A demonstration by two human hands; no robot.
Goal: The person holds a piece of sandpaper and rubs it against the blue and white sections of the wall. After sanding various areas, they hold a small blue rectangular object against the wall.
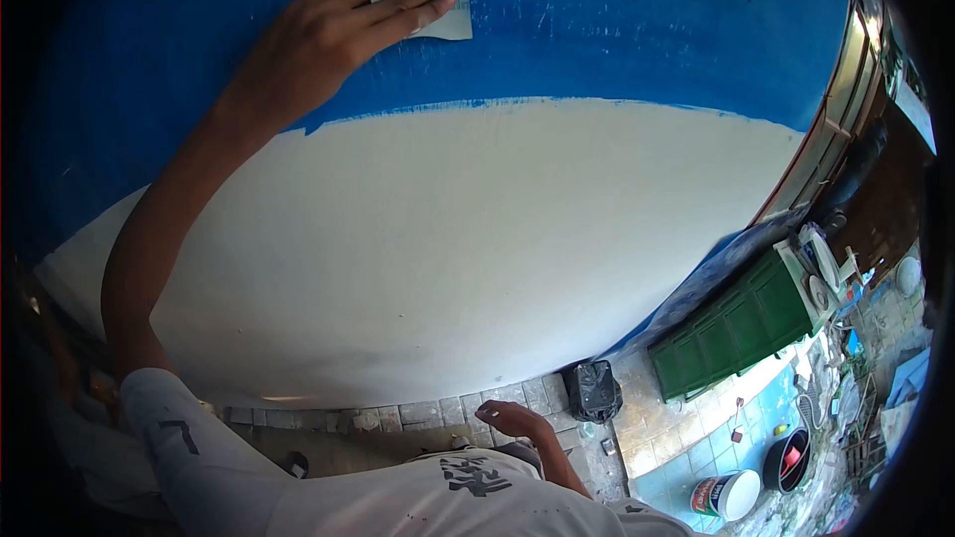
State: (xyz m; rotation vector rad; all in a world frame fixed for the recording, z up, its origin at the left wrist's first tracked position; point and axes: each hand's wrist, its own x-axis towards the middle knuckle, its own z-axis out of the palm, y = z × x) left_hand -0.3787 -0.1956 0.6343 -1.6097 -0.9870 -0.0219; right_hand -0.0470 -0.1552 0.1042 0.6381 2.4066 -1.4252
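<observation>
My left hand (333,35) reaches up the wall, fingers spread over a sheet of sandpaper (456,20) with printed lettering on its back. It presses the sheet flat against the blue-painted part of the wall (617,35), where pale scratches and specks show. Below a rough paint edge, the wall's lower part (477,239) is off-white. My right hand (509,419) hangs low near my body with loosely bent fingers, apart from the wall. Nothing shows in it, and light marks are on its fingertips.
On the ground at right lie a green bin (731,323), a black plastic bag (594,391), a white paint bucket (726,495) and a black tub (787,459) with something red inside. Scattered clutter covers the far right. Paving blocks (418,415) run along the wall's foot.
</observation>
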